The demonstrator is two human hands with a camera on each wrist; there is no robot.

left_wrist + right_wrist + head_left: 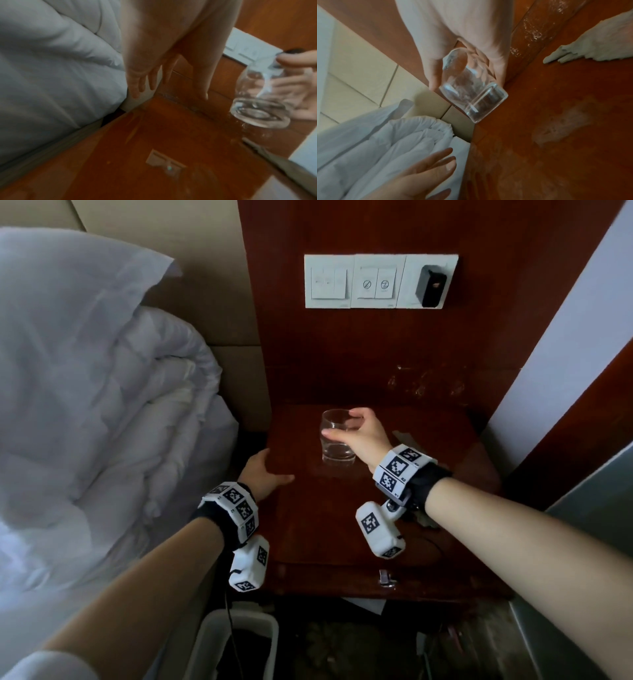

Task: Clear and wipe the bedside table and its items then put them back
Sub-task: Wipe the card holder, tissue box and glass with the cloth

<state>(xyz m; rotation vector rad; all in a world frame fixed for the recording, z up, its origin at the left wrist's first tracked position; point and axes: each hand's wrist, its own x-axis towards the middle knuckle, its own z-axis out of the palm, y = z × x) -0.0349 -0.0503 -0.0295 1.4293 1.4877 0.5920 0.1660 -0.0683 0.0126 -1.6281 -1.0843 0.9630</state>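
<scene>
A clear drinking glass [337, 436] stands upright near the middle back of the dark red wooden bedside table [342, 525]. My right hand [356, 429] grips the glass [471, 86] with thumb and fingers curled round its upper half; whether its base touches the tabletop I cannot tell. My left hand [265, 472] lies with straight fingers [137, 83] at the table's left edge beside the bed and holds nothing. The left wrist view shows the glass [262, 97] to the right of that hand. A grey cloth [597, 47] lies on the table at the right.
A white duvet [102, 392] is bunched on the bed just left of the table. A white switch panel [380, 280] with a black plug sits on the wooden wall above. A white bin [236, 642] stands on the floor in front, and a wall [561, 330] closes the right side.
</scene>
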